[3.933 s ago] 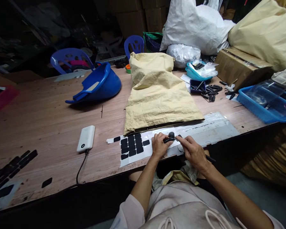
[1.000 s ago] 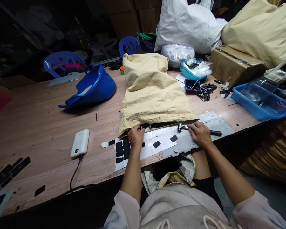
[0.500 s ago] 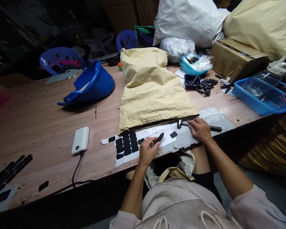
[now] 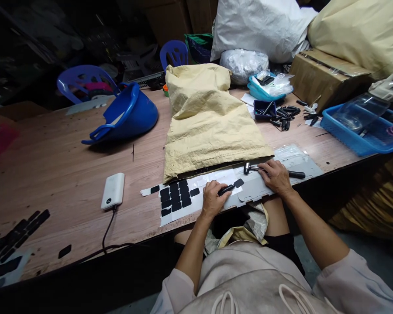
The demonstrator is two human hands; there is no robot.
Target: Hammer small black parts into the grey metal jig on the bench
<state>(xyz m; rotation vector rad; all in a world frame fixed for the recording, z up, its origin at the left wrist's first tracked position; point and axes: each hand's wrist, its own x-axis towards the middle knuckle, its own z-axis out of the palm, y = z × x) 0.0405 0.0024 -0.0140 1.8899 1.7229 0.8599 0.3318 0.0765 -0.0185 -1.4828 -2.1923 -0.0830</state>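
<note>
My left hand (image 4: pixel 212 199) is closed on a short black cylindrical piece (image 4: pixel 227 189), like a small handle. It points to the right, its tip at a black rounded-square pad (image 4: pixel 239 183) on white paper; I cannot tell whether they touch. My right hand (image 4: pixel 276 178) is wrapped over the shaft of a hammer (image 4: pixel 296 175) that lies across a grey sheet (image 4: pixel 265 188). The metal hammer head (image 4: pixel 246 168) shows to the left of the fingers. Left of my left hand, several black rounded pads (image 4: pixel 175 195) sit in rows on a white backing sheet.
A large cream sack (image 4: pixel 212 117) lies just behind my hands. On the left are a white power bank (image 4: pixel 113 191) with a cable and a tipped blue scoop (image 4: pixel 131 113). At right are loose black pieces (image 4: pixel 286 114), a blue basket (image 4: pixel 343 133) and a cardboard box (image 4: pixel 327 80).
My left hand has moved right, and the black piece has turned from pointing upward to nearly level, its tip now at the pad. My right hand stays on the hammer.
</note>
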